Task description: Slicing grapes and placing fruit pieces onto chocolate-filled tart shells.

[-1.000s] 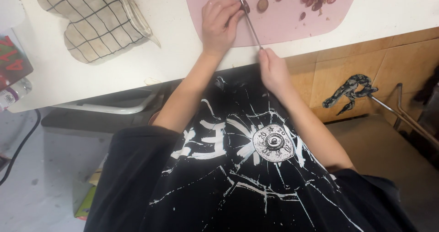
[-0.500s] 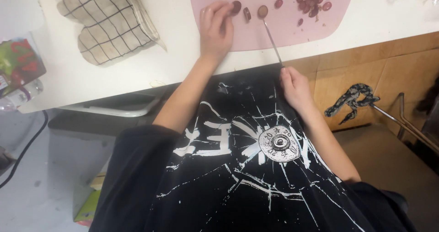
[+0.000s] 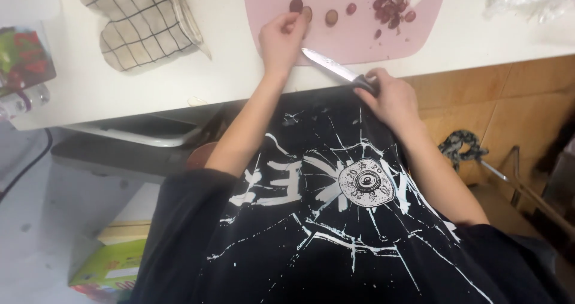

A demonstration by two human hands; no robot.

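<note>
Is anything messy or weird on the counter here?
Nothing is spilled. The pink cutting board hangs slightly over the counter edge, and the right hand holds the knife low, at that edge. The left hand touches a fruit piece.

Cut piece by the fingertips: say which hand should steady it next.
Left, probably. The left hand is at the cut piece on the pink board; the right hand grips the knife nearer the counter edge.

A green and yellow box (image 3: 105, 268) stands on the floor at lower left; a red-and-green packet (image 3: 24, 61), perhaps crumpled, lies at the counter's left edge.
</note>
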